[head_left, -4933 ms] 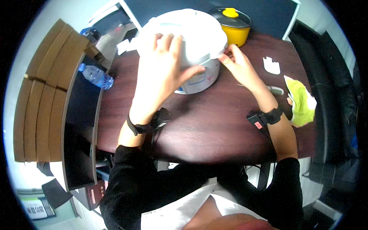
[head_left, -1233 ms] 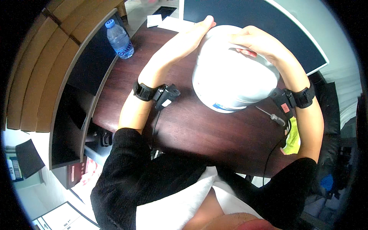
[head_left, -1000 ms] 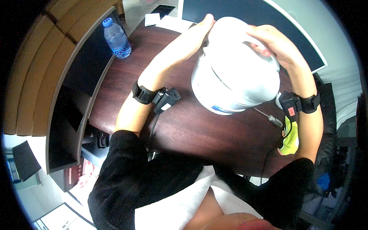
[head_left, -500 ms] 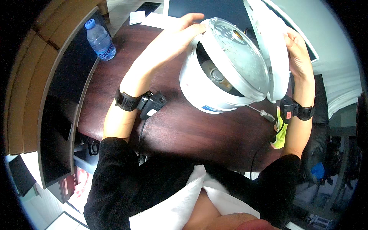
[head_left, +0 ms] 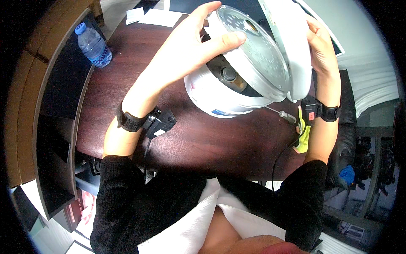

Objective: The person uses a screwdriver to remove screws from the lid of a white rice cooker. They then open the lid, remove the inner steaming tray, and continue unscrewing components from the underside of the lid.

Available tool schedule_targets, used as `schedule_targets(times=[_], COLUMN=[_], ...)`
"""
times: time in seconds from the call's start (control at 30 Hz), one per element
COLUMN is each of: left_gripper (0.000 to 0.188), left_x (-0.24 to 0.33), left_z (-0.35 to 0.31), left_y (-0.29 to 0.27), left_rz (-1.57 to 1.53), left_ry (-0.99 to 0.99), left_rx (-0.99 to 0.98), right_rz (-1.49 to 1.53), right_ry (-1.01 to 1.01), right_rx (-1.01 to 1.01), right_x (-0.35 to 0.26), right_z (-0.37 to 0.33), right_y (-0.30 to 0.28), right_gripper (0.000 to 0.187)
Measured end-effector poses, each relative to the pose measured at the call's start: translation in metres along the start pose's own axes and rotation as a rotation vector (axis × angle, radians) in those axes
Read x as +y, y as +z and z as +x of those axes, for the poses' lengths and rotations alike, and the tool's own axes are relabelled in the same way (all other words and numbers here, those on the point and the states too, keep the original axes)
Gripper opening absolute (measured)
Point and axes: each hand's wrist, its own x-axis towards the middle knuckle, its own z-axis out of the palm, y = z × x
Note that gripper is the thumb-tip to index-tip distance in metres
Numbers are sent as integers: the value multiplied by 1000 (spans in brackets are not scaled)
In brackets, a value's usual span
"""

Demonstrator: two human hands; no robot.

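White rice cooker, upper centre of the frame, its outer lid raised; left hand, thumb and forefinger spread, thumb across the inner ring; right hand, fingers curled at the outer lid, pinch unclear.

Cooker body is glossy plast., inner lid prob. metal, tabletop smooth wood.
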Motion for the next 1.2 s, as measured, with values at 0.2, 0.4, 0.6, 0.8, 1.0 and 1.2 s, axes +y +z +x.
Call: schedule_targets(times=[0.2,0.4,0.6,0.8,1.0,1.2], left_gripper=[83,78,55,49,44,41], left_x=[5,1,-20,-9,20,7], left_z=[1,1,6,9,18,17], left_y=[15,21,25,27,40,40], left_rz=[-296,-532,-301,-244,-256,-238], left_ry=[7,101,99,123,119,125], left_rx=[68,66,201,224,198,297], right_rz=[-345,-158,316,183,82,-332], right_ry=[25,78,-66,17,-82,-111], right_rx=[-57,65,197,485,478,387], right_x=[-15,-1,-4,-5,1,-7], right_z=[0,-18,-19,-28,-22,-17], right_y=[29,45,33,33,39,49], right_gripper=[30,22,41,33,22,17])
